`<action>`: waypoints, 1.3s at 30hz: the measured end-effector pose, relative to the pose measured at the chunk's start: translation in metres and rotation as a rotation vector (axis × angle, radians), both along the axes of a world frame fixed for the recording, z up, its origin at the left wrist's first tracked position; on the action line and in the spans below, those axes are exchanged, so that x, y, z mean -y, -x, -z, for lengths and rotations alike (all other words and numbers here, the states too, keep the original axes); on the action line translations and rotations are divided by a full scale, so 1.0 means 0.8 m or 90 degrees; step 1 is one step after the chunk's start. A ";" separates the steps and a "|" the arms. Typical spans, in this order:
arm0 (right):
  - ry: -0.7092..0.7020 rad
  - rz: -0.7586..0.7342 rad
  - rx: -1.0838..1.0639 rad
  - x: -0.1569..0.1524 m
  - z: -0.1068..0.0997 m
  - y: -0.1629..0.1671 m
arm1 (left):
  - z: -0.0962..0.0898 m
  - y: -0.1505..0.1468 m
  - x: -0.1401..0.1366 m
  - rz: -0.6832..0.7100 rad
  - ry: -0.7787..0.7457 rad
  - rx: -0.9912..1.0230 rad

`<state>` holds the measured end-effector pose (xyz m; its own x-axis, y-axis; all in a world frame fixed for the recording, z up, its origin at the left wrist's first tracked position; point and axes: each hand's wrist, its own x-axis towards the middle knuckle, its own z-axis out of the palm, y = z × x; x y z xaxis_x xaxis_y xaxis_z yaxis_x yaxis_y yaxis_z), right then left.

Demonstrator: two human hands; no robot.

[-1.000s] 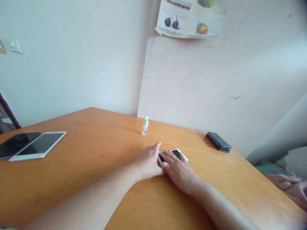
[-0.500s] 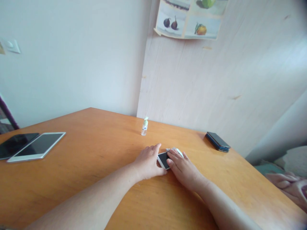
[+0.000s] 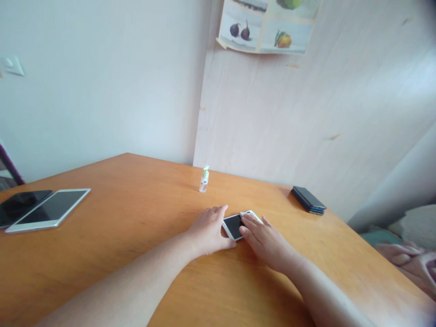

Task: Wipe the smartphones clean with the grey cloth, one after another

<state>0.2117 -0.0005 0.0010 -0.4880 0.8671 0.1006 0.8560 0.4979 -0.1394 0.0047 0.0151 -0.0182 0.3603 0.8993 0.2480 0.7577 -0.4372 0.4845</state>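
Left hand [image 3: 208, 230] clamped around phone [image 3: 232, 225], right hand [image 3: 264, 240] laid flat across it, hiding part; bottle [image 3: 203, 182] at 11 o'clock, stacked phones [image 3: 308, 199] at 2, tablets [image 3: 56, 208] at 9.

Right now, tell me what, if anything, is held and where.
The left hand holds the white rectangular phone by its left end; the right hand lies over its black screen.
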 end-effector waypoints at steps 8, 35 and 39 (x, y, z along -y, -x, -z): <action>0.071 -0.074 -0.042 0.021 -0.012 0.013 | -0.001 0.002 0.001 0.012 -0.003 -0.016; 0.066 -0.048 0.024 0.056 -0.039 0.025 | -0.003 0.002 0.001 0.005 -0.028 -0.034; 0.080 -0.081 0.009 0.063 -0.041 0.029 | -0.004 0.004 -0.001 0.016 -0.031 -0.043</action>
<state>0.1882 -0.0511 0.0342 -0.5951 0.8036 -0.0131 0.7896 0.5815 -0.1959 0.0014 0.0162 -0.0151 0.4003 0.8769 0.2662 0.7759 -0.4788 0.4107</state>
